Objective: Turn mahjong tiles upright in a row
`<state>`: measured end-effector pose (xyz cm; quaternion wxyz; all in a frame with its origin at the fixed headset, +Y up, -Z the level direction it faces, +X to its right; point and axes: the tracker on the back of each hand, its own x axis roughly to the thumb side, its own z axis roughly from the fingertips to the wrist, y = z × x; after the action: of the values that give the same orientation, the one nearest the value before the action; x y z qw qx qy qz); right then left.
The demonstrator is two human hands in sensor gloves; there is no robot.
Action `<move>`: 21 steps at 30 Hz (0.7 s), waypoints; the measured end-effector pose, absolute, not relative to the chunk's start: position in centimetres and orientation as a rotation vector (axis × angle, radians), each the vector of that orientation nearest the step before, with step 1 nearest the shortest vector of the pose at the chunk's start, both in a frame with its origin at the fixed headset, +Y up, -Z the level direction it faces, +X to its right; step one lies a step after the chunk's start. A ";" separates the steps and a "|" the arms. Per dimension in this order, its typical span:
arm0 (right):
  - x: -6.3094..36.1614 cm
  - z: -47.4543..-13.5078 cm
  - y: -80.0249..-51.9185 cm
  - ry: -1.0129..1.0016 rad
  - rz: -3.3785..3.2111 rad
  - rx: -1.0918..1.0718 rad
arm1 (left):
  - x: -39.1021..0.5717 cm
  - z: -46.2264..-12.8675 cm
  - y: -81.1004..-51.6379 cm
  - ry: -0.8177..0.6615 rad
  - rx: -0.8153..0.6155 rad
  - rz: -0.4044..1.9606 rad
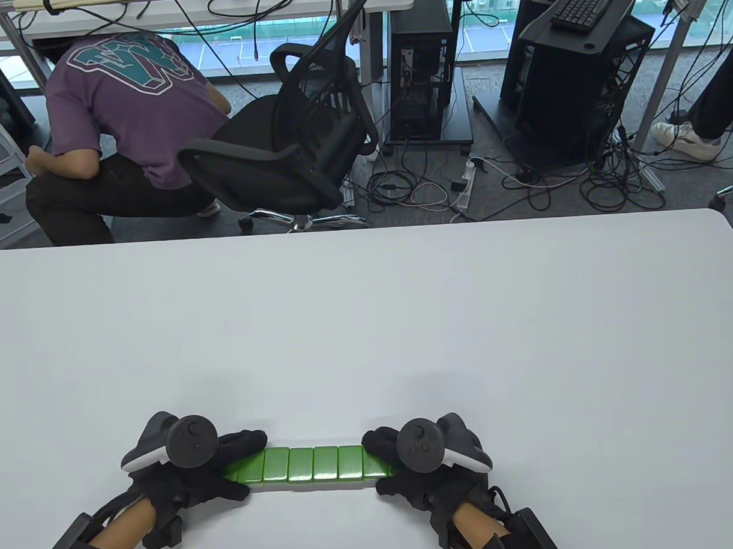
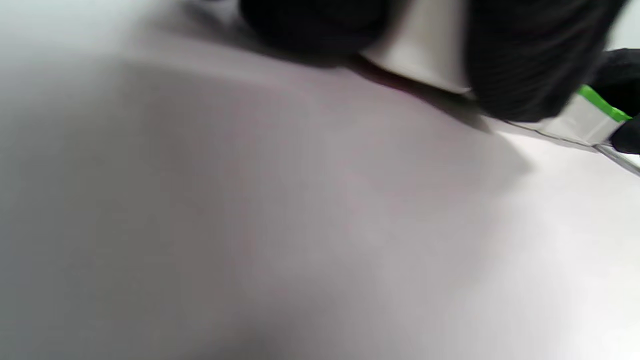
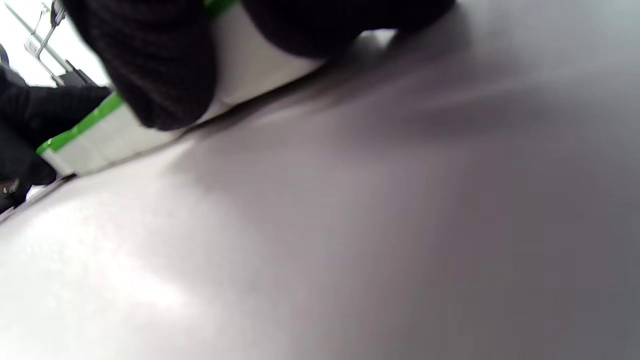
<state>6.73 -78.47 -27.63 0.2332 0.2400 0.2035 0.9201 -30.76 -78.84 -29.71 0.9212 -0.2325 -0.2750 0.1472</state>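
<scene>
Gloved hands flank green tiles on white table (office chair behind).

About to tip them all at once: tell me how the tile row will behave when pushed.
The tile row is separate blocks, so it may buckle mid-span; left hand and right hand press only its ends. The table looks smooth, so sliding is likely.

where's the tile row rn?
Table view: the row of green mahjong tiles lies on the white table near its bottom edge, between the left hand and right hand, each touching one end.
</scene>
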 end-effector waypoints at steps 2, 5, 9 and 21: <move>7.4 -28.4 -78.4 0.577 2.466 0.591 | -31.0 -30.3 -79.0 -0.552 -0.516 0.368; 8.8 -30.7 -79.5 0.815 2.116 0.431 | -31.5 -31.8 -79.8 -0.500 -0.679 0.572; 9.7 -32.3 -80.4 0.870 1.954 0.289 | -32.1 -33.9 -80.5 -0.413 -0.777 0.743; 9.2 -32.7 -79.2 0.677 2.145 0.302 | -32.1 -35.3 -80.3 -0.352 -0.749 0.817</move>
<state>9.21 -79.24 -32.68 0.4224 0.1205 0.2705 0.8567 -32.07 -80.30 -35.29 0.8357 -0.3539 -0.1663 0.3856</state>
